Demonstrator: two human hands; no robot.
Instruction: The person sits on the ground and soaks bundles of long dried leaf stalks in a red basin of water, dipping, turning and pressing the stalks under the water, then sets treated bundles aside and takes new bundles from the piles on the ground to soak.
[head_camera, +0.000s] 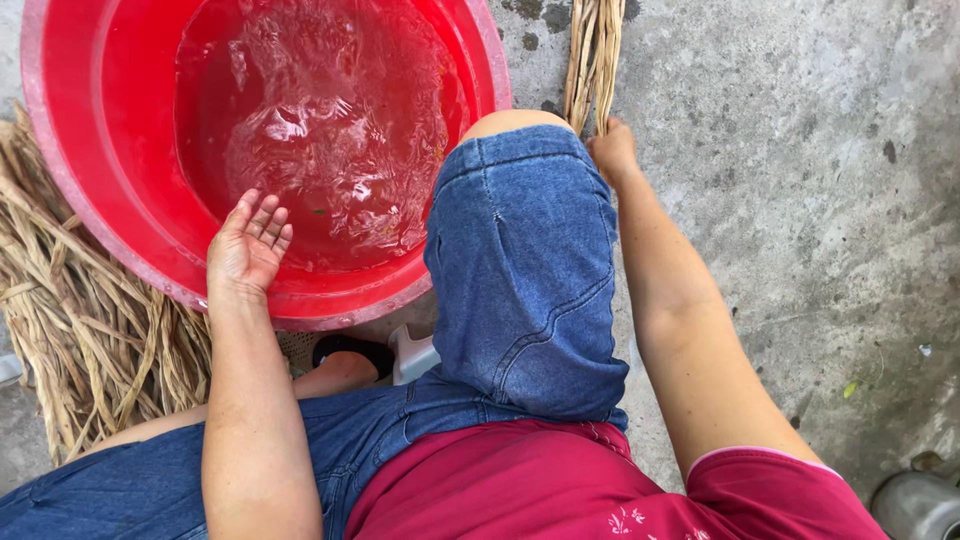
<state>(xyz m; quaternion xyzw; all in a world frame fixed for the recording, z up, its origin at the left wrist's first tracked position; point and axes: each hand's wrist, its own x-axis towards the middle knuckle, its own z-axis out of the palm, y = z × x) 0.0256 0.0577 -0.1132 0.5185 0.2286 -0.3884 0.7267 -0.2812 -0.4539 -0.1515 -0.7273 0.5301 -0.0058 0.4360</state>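
Two bare hands in play, and we go from the left. Far left, a heap of dried straw lies on the concrete floor, tucked partly under the big red basin. The basin holds rippling water, with small specks floating in it.

Now the left hand: its grip is wide open, palm up, fingers spread and slightly curled. It has hold of nothing. It hangs just inside the near rim of the basin, above the red inner wall, near the water's edge; whether the fingertips are wet I cannot tell.

Middle of the picture, a knee in blue denim shorts rises between the two arms and covers the basin's right edge. Below it, a white and black sandal peeks out on the floor.

Over to the right hand: it reaches past the knee, and its grip is closed around the lower end of a bundle of straw stalks. That bundle runs upright out of the top of the frame, just beside the basin's right rim. The fingers themselves are hidden behind the hand.

Bottom right corner, a grey metal object sits on the floor; no labels or packages show.
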